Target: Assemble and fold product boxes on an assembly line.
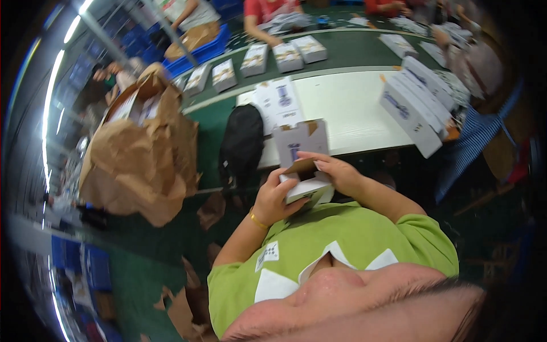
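A small white carton (303, 141) with dark printing and a brown inside is held close in front of my body, its flaps standing up. My left hand (274, 195) wraps round its near left side, thumb along the white edge. My right hand (337, 172) grips the right side, with fingers lying at the brown opening. What is inside the carton cannot be made out. Just beyond it, a flat white carton sheet (279, 101) with dark printing lies on the white tabletop (336, 105).
A black bag (242, 142) lies left of the carton. Farther left stands a large brown paper sack (139, 157) with white boxes in it. White cartons (413, 108) lean at the right. Filled white boxes (254, 60) line the green conveyor (353, 48), where other people work. Torn brown paper (185, 313) litters the floor.
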### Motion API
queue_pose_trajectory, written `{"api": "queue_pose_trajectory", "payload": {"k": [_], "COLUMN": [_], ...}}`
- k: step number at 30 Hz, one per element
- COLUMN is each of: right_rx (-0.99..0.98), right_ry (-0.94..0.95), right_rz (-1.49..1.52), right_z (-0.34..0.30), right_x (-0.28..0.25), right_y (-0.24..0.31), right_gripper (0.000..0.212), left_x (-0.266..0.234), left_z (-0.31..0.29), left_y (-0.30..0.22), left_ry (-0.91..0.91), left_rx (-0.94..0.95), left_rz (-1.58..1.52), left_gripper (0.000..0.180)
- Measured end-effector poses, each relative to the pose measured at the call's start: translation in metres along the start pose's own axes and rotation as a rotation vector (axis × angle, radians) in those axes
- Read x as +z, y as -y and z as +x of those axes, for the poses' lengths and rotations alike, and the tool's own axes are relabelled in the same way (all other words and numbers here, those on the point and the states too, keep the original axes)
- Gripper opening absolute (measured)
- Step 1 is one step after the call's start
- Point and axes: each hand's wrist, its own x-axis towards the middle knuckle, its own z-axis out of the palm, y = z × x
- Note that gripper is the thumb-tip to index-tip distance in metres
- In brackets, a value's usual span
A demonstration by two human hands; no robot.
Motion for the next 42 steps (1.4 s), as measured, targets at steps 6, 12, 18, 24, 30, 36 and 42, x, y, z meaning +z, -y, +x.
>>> {"api": "queue_pose_trajectory", "payload": {"k": [6, 12, 18, 24, 30, 36, 42], "right_rx": [-0.114, 0.051, 0.014, -0.197, -0.379, -0.211, -0.112], "right_ry": [0.187, 0.058, -0.113, 0.019, -0.181, -0.572, -1.017], "right_rz": [-0.528, -0.456, -0.465, -0.433, -0.842, -0.979, -1.892], "right_z": [0.004, 0.004, 0.01, 0.0, -0.009, -0.031, -0.028], "right_x": [-0.018, -0.008, 0.004, -0.005, -0.039, -0.161, -0.212], "right_y": [0.003, 0.007, 0.001, 0.004, 0.043, 0.152, 0.158], "right_gripper": [0.046, 0.032, 0.048, 0.081, 0.063, 0.053, 0.052], "left_x": [0.0, 0.004, 0.005, -0.003, 0.012, 0.04, 0.076], "left_z": [-0.012, -0.018, -0.019, -0.004, 0.012, -0.016, -0.042], "left_y": [0.008, 0.009, 0.007, 0.003, 0.016, 0.044, 0.055], "left_ry": [0.05, 0.014, 0.007, -0.142, -0.248, -0.152, -0.093], "left_rx": [-0.069, -0.106, -0.102, -0.072, -0.175, -0.47, -0.594], "left_rz": [-0.132, -0.122, -0.06, -0.169, -0.306, 0.042, 0.006], "left_gripper": [0.055, 0.061, 0.062, 0.063, 0.065, 0.085, 0.089]}}
